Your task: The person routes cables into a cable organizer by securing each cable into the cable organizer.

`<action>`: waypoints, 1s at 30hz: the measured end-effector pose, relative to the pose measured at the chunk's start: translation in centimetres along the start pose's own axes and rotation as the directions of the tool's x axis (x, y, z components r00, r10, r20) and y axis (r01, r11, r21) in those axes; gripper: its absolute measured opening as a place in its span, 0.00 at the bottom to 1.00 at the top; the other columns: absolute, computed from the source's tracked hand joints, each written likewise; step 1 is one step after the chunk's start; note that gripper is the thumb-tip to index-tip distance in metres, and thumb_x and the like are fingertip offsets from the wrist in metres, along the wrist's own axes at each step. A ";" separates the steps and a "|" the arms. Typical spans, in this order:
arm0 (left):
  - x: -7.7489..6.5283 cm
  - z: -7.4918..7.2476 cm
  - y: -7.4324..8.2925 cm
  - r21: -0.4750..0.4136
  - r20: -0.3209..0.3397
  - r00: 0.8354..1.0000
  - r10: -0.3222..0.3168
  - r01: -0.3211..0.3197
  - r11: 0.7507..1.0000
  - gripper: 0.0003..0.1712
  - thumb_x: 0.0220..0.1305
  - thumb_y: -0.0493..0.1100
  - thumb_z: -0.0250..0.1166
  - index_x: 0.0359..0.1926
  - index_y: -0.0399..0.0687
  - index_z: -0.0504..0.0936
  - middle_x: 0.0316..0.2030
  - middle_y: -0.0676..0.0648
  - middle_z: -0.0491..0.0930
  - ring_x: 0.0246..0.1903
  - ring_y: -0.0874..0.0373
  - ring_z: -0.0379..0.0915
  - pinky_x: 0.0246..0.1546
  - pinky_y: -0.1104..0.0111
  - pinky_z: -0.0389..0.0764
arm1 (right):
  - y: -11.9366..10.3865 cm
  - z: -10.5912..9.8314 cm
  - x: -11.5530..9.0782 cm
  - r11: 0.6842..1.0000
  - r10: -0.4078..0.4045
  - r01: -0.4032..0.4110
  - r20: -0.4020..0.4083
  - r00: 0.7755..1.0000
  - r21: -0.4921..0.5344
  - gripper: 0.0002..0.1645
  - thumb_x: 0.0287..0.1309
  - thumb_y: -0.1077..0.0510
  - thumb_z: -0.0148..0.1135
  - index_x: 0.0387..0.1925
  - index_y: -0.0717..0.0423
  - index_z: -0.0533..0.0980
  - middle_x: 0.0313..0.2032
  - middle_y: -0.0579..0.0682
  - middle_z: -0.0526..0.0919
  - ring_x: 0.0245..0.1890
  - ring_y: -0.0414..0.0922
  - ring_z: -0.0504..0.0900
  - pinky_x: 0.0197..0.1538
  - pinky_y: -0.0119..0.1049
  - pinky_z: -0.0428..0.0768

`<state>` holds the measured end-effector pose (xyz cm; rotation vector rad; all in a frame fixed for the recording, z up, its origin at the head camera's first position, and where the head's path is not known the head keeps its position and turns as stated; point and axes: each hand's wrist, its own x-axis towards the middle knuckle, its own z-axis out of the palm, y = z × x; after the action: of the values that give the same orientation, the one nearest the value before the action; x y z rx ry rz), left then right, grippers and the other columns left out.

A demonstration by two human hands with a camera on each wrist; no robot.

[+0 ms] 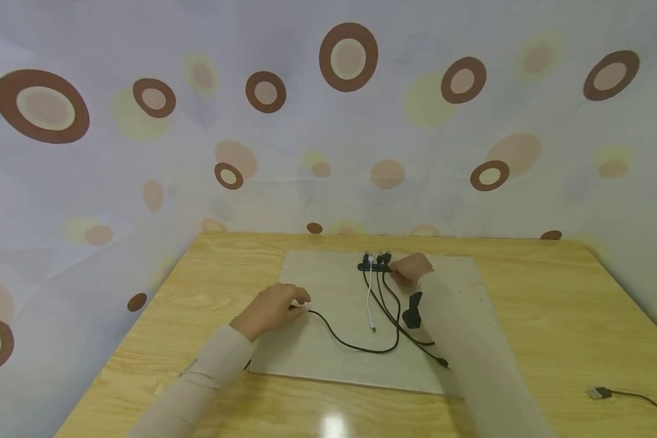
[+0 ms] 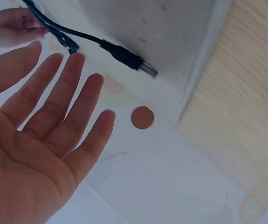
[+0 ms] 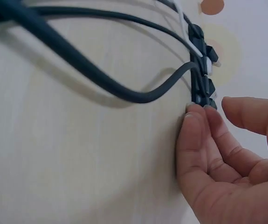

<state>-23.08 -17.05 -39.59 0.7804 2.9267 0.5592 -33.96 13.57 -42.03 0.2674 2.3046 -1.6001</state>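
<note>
A black cable holder strip (image 1: 365,267) sits at the far edge of a pale board (image 1: 328,365), with several black plugs and a white cable (image 1: 368,298) in its slots. My right hand (image 1: 412,267) touches the strip's right end; in the right wrist view its fingertips (image 3: 196,112) rest there, thumb apart. My left hand (image 1: 276,307) hovers over the board's left part, beside the end of a black cable (image 1: 356,348). In the left wrist view its fingers are spread and hold nothing, and a black plug (image 2: 127,58) with a metal tip lies beyond the fingertips.
Another black plug (image 1: 442,362) lies on the board near my right sleeve (image 1: 471,359). A USB cable (image 1: 599,393) is on the wooden table (image 1: 569,316) at the right. Behind the table hangs a white sheet (image 1: 306,121) with coloured circles.
</note>
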 end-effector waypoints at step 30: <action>-0.2 4.2 10.0 -0.416 -0.101 0.989 0.106 -0.139 0.899 0.14 0.71 0.43 0.56 0.48 0.43 0.84 0.49 0.47 0.83 0.53 0.53 0.76 0.56 0.58 0.75 | 1.1 -9.9 -9.0 0.955 -0.275 0.292 0.220 0.936 -0.049 0.29 0.73 0.53 0.47 0.63 0.72 0.64 0.58 0.67 0.74 0.59 0.56 0.75 0.60 0.44 0.74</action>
<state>-17.57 -7.75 -39.93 0.8985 2.6728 1.2077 -26.80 23.44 -36.52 -0.2572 2.3130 -1.5689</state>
